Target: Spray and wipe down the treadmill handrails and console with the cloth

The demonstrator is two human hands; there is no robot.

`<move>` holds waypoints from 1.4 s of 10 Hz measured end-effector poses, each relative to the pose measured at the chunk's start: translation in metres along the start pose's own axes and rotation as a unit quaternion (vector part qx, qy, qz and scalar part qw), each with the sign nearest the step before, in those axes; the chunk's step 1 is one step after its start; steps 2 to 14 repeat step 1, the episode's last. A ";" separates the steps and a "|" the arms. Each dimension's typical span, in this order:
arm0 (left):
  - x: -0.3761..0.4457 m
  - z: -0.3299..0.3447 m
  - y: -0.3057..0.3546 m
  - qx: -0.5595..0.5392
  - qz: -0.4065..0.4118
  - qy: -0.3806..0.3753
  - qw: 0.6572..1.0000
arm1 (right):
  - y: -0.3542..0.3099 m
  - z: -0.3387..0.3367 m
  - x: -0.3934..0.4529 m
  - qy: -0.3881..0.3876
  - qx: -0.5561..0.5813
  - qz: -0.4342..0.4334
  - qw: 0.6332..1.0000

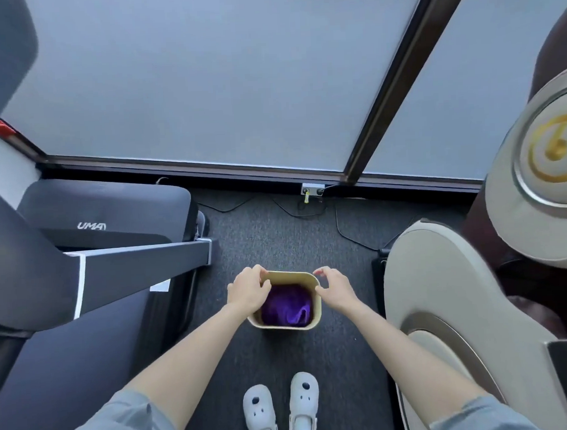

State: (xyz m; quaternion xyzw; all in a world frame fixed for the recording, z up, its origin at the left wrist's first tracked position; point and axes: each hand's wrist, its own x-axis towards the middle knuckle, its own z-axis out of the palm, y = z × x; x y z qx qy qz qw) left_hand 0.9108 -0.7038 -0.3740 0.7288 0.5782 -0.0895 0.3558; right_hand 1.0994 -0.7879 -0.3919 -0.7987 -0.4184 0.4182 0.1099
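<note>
Evidently nothing is wiped yet: the left hand (250, 292) and right hand (335, 289) grip opposite rims of the beige bin (285, 325), which holds the purple cloth (288, 307) (no spray bottle visible), beside the untouched treadmill (106, 209).

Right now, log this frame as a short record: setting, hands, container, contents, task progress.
setting: carpeted floor by a frosted window, treadmill on the left, beige massage chair on the right
left hand: grips the left rim of the beige bin
right hand: fingers curled at the bin's right rim
contents: purple cloth inside the bin
spray bottle: none visible
task progress: wiping not yet begun
</note>
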 end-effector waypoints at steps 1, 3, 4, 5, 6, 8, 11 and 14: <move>-0.005 -0.024 0.004 0.068 0.009 0.002 0.998 | -0.013 -0.023 -0.004 0.023 -0.011 -0.012 1.000; -0.005 -0.024 0.004 0.068 0.009 0.002 0.998 | -0.013 -0.023 -0.004 0.023 -0.011 -0.012 1.000; -0.005 -0.024 0.004 0.068 0.009 0.002 0.998 | -0.013 -0.023 -0.004 0.023 -0.011 -0.012 1.000; -0.005 -0.024 0.004 0.068 0.009 0.002 0.998 | -0.013 -0.023 -0.004 0.023 -0.011 -0.012 1.000; -0.005 -0.024 0.004 0.068 0.009 0.002 0.998 | -0.013 -0.023 -0.004 0.023 -0.011 -0.012 1.000; -0.005 -0.024 0.004 0.068 0.009 0.002 0.998 | -0.013 -0.023 -0.004 0.023 -0.011 -0.012 1.000; -0.005 -0.024 0.004 0.068 0.009 0.002 0.998 | -0.013 -0.023 -0.004 0.023 -0.011 -0.012 1.000; -0.005 -0.024 0.004 0.068 0.009 0.002 0.998 | -0.013 -0.023 -0.004 0.023 -0.011 -0.012 1.000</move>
